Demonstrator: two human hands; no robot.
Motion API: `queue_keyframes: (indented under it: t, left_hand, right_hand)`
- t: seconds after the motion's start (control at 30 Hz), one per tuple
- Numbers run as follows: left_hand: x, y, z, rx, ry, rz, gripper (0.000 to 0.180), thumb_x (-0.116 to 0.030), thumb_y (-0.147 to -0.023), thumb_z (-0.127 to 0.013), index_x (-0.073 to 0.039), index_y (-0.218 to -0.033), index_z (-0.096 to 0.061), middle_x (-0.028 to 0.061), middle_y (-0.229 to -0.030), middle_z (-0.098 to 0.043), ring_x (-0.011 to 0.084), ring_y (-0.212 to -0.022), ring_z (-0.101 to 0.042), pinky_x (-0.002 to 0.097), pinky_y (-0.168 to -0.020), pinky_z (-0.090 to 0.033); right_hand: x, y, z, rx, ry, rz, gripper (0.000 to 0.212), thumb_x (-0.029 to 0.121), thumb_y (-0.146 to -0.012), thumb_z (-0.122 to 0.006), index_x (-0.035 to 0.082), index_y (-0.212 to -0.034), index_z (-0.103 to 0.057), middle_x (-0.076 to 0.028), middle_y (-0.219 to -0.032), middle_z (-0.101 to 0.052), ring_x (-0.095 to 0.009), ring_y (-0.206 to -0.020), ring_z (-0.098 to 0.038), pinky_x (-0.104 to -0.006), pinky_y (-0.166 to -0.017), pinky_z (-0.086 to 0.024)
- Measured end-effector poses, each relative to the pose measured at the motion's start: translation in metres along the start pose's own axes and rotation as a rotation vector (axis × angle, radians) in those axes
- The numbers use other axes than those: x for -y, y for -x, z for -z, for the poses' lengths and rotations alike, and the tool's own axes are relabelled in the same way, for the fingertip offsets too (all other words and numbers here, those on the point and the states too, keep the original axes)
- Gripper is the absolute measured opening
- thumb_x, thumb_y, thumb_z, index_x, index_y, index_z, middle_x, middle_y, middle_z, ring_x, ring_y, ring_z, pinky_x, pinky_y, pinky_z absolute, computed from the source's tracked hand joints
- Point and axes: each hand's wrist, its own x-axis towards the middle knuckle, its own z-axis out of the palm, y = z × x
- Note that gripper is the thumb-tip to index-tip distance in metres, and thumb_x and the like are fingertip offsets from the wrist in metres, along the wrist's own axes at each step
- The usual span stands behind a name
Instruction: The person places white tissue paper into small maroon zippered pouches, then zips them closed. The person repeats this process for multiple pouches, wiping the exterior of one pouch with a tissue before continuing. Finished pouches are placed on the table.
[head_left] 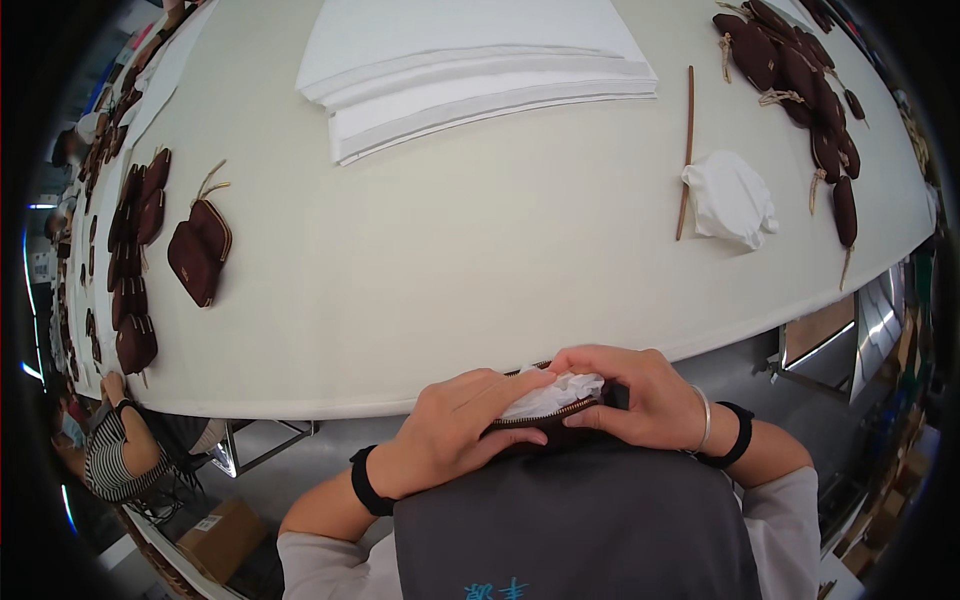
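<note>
Close to my body, at the table's front edge, I hold a dark brown zip pouch [580, 407] with its zip undone. White tissue paper [545, 400] fills its mouth. My left hand [455, 420] grips the pouch's left end, thumb on the near side and fingers over the far side. At the other end my right hand [645, 397] is closed round it, its fingers touching the paper. Most of the pouch's body is hidden by my hands and the dark apron [570, 520].
Stacked white sheets [480, 70] lie at the far middle of the table [450, 270]. Crumpled white paper [728, 200] and a thin brown stick [690, 130] are to the right. Brown pouches [800, 80] are heaped far right, others [200, 250] at left. A person [125, 450] sits at lower left.
</note>
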Motion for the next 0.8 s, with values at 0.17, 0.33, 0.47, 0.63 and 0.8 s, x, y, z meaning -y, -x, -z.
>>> queue_keyframes:
  t: [0.17, 0.33, 0.47, 0.63, 0.8]
  left_hand:
    - [0.002, -0.010, 0.004, 0.123, 0.335, 0.228, 0.044, -0.022, -0.088, -0.078, -0.007, -0.124, -0.057, 0.0133, -0.105, -0.070, 0.0319, -0.089, -0.068, 0.0373, -0.078, -0.054]
    - [-0.014, -0.015, 0.010, -0.194, -0.358, -0.147, 0.064, -0.019, -0.079, -0.084, -0.006, -0.135, -0.055, 0.0162, -0.123, -0.063, 0.0326, -0.107, -0.063, 0.0376, -0.089, -0.052]
    - [-0.015, -0.011, -0.007, 0.014, -0.178, 0.001, 0.058, -0.018, -0.079, -0.081, -0.001, -0.130, -0.060, 0.0165, -0.121, -0.062, 0.0336, -0.102, -0.062, 0.0397, -0.086, -0.051]
    - [-0.004, -0.011, -0.017, -0.042, -0.132, 0.063, 0.030, -0.008, -0.090, -0.070, 0.000, -0.118, -0.062, 0.0146, -0.098, -0.066, 0.0328, -0.088, -0.062, 0.0404, -0.076, -0.051]
    - [-0.003, -0.018, -0.015, -0.140, -0.182, -0.020, 0.028, -0.002, -0.089, -0.069, -0.002, -0.116, -0.063, 0.0129, -0.097, -0.066, 0.0321, -0.086, -0.062, 0.0399, -0.076, -0.051]
  right_hand:
    - [0.002, 0.002, 0.006, 0.060, 0.123, -0.042, 0.035, 0.023, -0.088, -0.078, 0.008, -0.119, -0.067, -0.011, -0.095, -0.070, -0.024, -0.077, -0.065, -0.0334, -0.067, -0.050]
    - [0.001, -0.003, 0.011, 0.053, 0.194, 0.011, 0.034, 0.026, -0.093, -0.073, 0.008, -0.121, -0.066, -0.013, -0.092, -0.069, -0.030, -0.076, -0.063, -0.0363, -0.069, -0.050]
    - [0.003, -0.005, 0.014, 0.112, 0.228, -0.023, 0.033, 0.023, -0.096, -0.069, 0.006, -0.123, -0.064, -0.013, -0.093, -0.069, -0.027, -0.078, -0.066, -0.0353, -0.071, -0.050]
    - [0.007, -0.006, 0.025, 0.108, -0.256, -0.231, 0.028, 0.001, -0.096, -0.061, 0.000, -0.124, -0.062, -0.010, -0.094, -0.070, -0.014, -0.086, -0.069, -0.0280, -0.078, -0.055]
    - [-0.008, -0.005, 0.019, -0.038, -0.390, -0.212, 0.025, -0.004, -0.091, -0.066, -0.003, -0.115, -0.071, -0.010, -0.095, -0.074, -0.010, -0.083, -0.070, -0.0223, -0.076, -0.058]
